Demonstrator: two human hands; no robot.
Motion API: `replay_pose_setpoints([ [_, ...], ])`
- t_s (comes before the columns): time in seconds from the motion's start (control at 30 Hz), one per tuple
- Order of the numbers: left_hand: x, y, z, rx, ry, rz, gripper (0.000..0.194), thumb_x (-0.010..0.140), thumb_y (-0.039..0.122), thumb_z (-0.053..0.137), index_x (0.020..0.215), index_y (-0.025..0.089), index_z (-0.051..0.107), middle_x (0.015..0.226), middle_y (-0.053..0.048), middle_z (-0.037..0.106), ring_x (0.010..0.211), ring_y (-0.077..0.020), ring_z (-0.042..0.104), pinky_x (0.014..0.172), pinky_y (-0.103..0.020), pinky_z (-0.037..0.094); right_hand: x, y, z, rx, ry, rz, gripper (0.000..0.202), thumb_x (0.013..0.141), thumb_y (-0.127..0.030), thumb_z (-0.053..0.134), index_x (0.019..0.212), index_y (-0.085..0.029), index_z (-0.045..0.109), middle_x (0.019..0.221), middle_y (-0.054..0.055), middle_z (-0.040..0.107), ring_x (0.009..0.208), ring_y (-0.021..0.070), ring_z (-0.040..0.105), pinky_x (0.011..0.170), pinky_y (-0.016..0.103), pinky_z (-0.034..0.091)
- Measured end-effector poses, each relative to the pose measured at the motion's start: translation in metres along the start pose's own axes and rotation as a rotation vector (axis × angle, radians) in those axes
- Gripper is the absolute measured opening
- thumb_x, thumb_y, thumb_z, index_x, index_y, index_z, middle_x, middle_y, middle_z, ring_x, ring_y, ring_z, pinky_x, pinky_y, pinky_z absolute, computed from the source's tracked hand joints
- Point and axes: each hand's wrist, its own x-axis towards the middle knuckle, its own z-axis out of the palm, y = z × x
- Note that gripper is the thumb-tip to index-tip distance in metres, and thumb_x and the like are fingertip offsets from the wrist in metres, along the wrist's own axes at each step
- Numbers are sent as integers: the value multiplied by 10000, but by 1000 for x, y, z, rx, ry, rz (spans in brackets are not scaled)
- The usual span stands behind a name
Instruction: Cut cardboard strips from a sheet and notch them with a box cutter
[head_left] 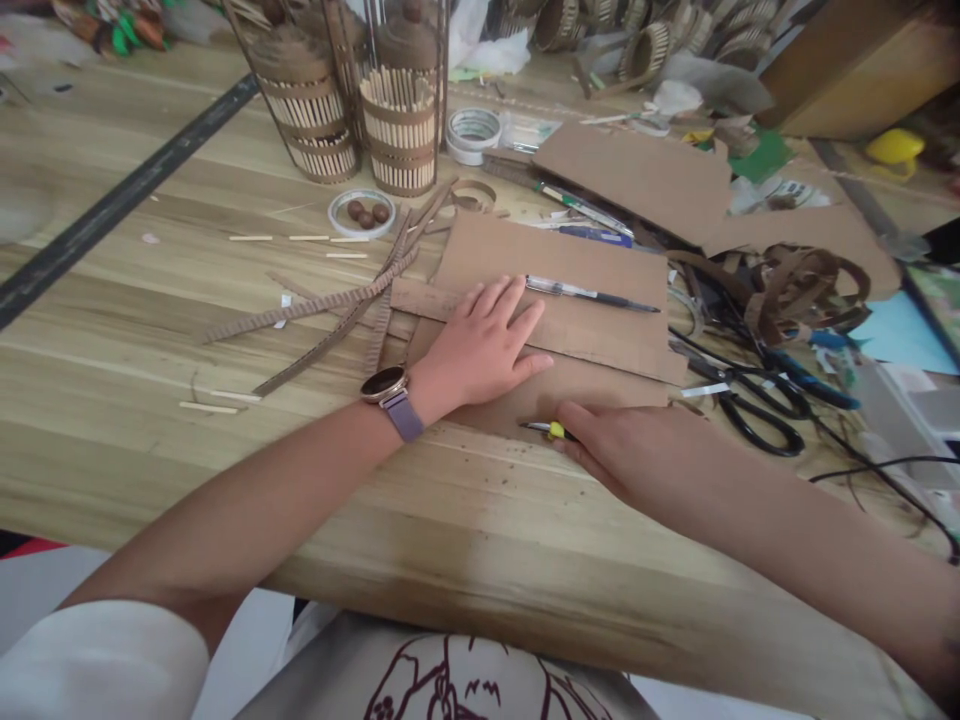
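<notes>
- On cardboard (611, 335): resting left hand (491, 350) flat, fingers spread, gripping nothing.
- At near edge: holding pointed tool (556, 430) in right hand (626, 445), fingers closed around it.

No text (labels, numbers or signs) is readable.

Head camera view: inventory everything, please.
Table: one, pale wood, beneath
Cardboard sheets: several, brown, centre and right
Pen: one, black-clear, on cardboard
Cardboard strips: several, brown, left of sheets
Balls: several, brown, inside white ring
Cylinders: several, brown-cream, back left
Tape rolls: two, white, beside cylinders
Long bar: one, dark, left
Scissors: one, black, right
Box: one, brown, back right
Small clutter: uncounted, mixed, back and right
Watch: one, dark-faced, left wrist
Left hand: one, bare, flat on cardboard
Right hand: one, bare, gripping yellow-black tool
</notes>
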Motion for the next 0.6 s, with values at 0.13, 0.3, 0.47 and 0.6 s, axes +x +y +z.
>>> replay_pose_setpoints([
  [0.13, 0, 0, 0, -7, 2, 1, 652, 1001, 510, 482, 1493, 85, 445, 1626, -252, 284, 1524, -361, 265, 1236, -552, 209, 1, 1, 2, 19, 17, -15, 167, 1000, -287, 453, 945, -202, 585, 714, 42, 721, 579, 201, 662, 439, 263, 178],
  [0.3, 0, 0, 0, 10, -14, 2, 655, 1005, 507, 474, 1497, 76, 442, 1627, -254, 281, 1523, -371, 260, 1243, -534, 196, -1, 5, 8, 25, 70, -38, 169, 993, -289, 450, 911, -205, 572, 685, 30, 700, 540, 182, 639, 434, 253, 176],
  [0.47, 0, 0, 0, 3, 6, 4, 640, 1000, 503, 487, 1481, 84, 459, 1618, -255, 303, 1516, -364, 282, 1235, -545, 217, -1, 2, 4, 11, 39, -17, 187, 1004, -294, 426, 915, -211, 569, 676, 29, 691, 547, 189, 641, 433, 256, 180],
  [0.6, 0, 0, 0, 12, 7, 10, 645, 1004, 508, 470, 1484, 78, 452, 1616, -255, 307, 1513, -376, 282, 1231, -545, 221, 0, 0, 5, -8, 33, -9, 165, 984, -233, 424, 923, -215, 576, 668, 28, 679, 534, 199, 632, 425, 268, 174],
])
